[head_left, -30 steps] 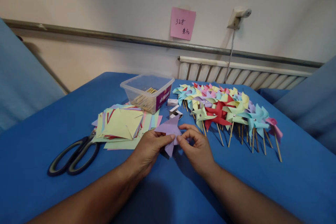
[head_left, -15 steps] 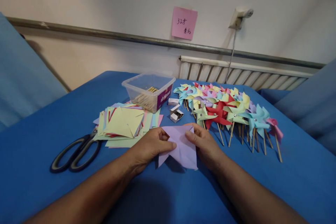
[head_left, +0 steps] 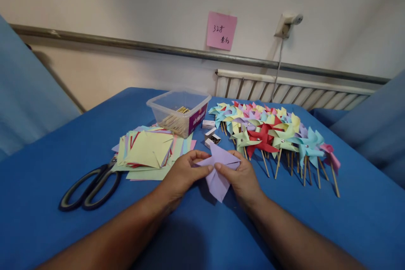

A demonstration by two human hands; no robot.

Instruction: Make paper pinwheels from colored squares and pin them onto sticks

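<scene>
- The left hand (head_left: 185,173) is pinched on the purple paper (head_left: 219,185), its thumb pressing near the folded middle; if that thumb eases off, the folds could spring loose.
- The right hand (head_left: 245,179) clamps the other side, its thumb tip just beside the left one. Uneven pressure from the two could, I think, skew the folds or crease a point in the wrong place.
- The purple paper sits between both hands, raised in front of me over the blue-covered desk (head_left: 363,219); it looks thin, so a hard tug apart might tear it near the middle. Whether anything fastens its centre, I can't tell from here.
- Just beyond the paper stands a small box (head_left: 207,141) with its flap up and tiny dark bits showing; a knuckle reaching forward could tip it and scatter them.
- To the left, the loose paper stack (head_left: 147,149) lies unevenly piled, and a sweeping forearm could slide sheets over the scissors (head_left: 95,190) beside it.
- On the right, the pinwheels (head_left: 268,135) crowd together with blades overlapping; a bump from the right arm might bend or tangle the nearest ones.
</scene>
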